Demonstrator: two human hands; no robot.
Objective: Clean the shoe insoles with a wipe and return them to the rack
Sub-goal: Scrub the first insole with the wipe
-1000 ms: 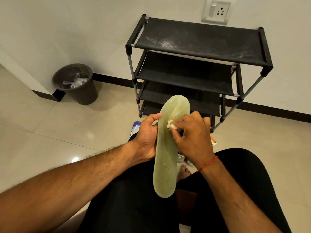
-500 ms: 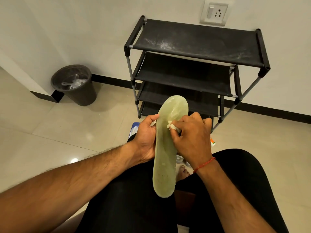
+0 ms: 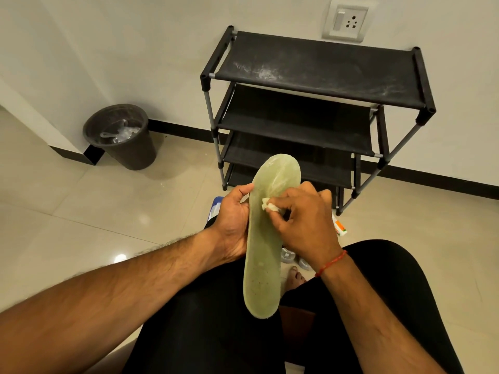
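**Wipe slides toward the insole's left edge**

Since a second ago, the right hand (image 3: 305,222) has carried the small crumpled white wipe (image 3: 270,205) a little to the left across the long, pale green, translucent rubbery insole (image 3: 263,265), which has scarcely moved.

We hold the insole upright over the lap, toe end up and heel end down between the knees. The left hand (image 3: 233,220) grips its left edge just below the toe area, thumb on the front and fingers curled behind. The right hand pinches the wipe between thumb and fingertips and presses it against the front face, just below the widest part. The wipe touches the insole near the left thumb.

We judge the step in hand to be the scrubbing itself, still in the upper part of the face. Small dark specks show on the lower half, so we reckon that part is still to do.

The next move, as we see it, calls for drawing the wipe down the length toward the heel while the left hand keeps the flexible sheet from bending away under pressure. A lower grip may serve better there.

The black four-tier metal-and-fabric rack (image 3: 318,74) stands against the wall ahead with its shelves bare and dusty. A dark round plastic waste bin (image 3: 127,149) sits on the tiled floor (image 3: 81,211) to its left.
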